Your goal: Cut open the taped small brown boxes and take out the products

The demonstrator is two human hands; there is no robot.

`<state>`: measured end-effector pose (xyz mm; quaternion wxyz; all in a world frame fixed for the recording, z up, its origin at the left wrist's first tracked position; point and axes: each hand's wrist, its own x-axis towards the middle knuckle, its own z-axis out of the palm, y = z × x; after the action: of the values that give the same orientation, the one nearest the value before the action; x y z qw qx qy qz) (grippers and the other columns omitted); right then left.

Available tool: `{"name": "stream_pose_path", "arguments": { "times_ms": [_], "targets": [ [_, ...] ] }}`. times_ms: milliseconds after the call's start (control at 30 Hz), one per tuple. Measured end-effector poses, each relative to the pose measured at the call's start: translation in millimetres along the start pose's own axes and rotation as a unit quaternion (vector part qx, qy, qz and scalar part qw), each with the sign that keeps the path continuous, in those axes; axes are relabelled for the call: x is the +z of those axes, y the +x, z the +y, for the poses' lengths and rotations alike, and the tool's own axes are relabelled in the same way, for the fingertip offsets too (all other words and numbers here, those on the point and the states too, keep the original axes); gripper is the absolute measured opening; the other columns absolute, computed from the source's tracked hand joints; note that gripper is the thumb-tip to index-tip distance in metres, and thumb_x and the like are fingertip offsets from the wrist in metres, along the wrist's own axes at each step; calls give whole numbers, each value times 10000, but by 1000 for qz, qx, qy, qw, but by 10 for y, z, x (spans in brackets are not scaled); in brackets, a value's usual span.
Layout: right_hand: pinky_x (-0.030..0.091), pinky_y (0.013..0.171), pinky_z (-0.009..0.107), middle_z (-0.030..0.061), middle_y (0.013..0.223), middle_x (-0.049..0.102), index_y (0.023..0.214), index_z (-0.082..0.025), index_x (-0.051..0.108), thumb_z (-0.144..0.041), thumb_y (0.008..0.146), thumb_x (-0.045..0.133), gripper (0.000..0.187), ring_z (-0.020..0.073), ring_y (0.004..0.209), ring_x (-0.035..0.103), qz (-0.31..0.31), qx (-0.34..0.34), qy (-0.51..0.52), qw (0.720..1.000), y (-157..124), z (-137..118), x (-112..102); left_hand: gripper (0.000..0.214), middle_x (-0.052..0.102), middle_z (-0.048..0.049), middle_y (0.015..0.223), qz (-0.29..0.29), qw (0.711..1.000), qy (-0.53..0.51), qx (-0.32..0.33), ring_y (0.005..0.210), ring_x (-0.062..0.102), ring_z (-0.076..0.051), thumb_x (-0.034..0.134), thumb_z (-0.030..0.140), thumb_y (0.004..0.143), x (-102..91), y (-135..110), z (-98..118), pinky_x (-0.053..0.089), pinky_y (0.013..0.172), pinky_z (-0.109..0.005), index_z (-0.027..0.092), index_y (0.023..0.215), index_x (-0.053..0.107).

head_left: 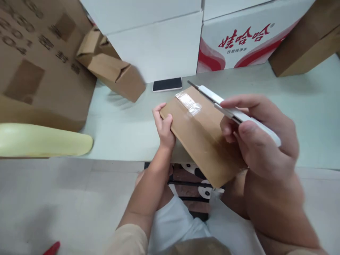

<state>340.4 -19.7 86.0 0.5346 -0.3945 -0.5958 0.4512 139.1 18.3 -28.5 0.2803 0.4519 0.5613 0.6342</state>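
My left hand [165,129] grips the near-left corner of a flat brown cardboard box [196,131], thumb on top and fingers around the edge. Clear tape [189,102] covers part of the seam on the box's far end. The box is tilted and reaches over the table's front edge above my lap. In my right hand [265,138] is a white utility knife [239,115], held between thumb and fingers over the box. Its dark blade points away to the upper left, above the box's far edge; whether it touches the cardboard I cannot tell.
A phone [167,84] lies on the pale table [127,131] before stacked white cartons [159,46]. Small brown boxes [117,76] and a large carton [39,71] stand left, near a yellow rounded object [45,140]. Another brown box [305,46] stands at back right.
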Motion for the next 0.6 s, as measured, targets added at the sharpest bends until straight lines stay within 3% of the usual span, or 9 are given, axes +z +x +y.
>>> {"name": "stream_pose_path", "arguments": {
  "times_ms": [133, 267, 433, 600],
  "targets": [
    [468, 513, 335, 9, 722, 630, 1205, -347, 809, -573, 975, 664, 354, 170, 607, 567, 38, -29, -12, 999, 62, 139, 24, 506, 608, -77, 1212, -8, 1000, 7, 2, 1094, 662, -258, 479, 692, 951, 49, 1, 23, 579, 926, -392, 310, 1280, 518],
    [470, 526, 330, 18, 724, 678, 1190, -301, 821, -530, 1015, 625, 349, 163, 571, 574, -24, 2, -85, 996, 113, 173, -34, 509, 601, -72, 1260, -3, 999, -24, 31, 1178, 637, -274, 494, 700, 953, 120, 39, -48, 549, 995, -404, 302, 1270, 522],
    [594, 724, 352, 36, 835, 747, 1287, -280, 777, -434, 1024, 641, 334, 198, 774, 716, -48, 14, -233, 971, 142, 159, -58, 550, 582, -51, 1275, -12, 990, -86, 112, 1212, 598, -273, 565, 710, 935, 179, 99, -268, 470, 1088, -420, 306, 1306, 533],
    [634, 874, 407, 73, 979, 801, 1251, -269, 788, -358, 1001, 664, 293, 245, 932, 776, -56, -34, -286, 956, 172, 167, -11, 538, 580, -54, 1301, -25, 986, -99, 129, 1255, 576, -283, 556, 703, 952, 157, 108, -330, 448, 1128, -447, 326, 1335, 532]
  ]
}}
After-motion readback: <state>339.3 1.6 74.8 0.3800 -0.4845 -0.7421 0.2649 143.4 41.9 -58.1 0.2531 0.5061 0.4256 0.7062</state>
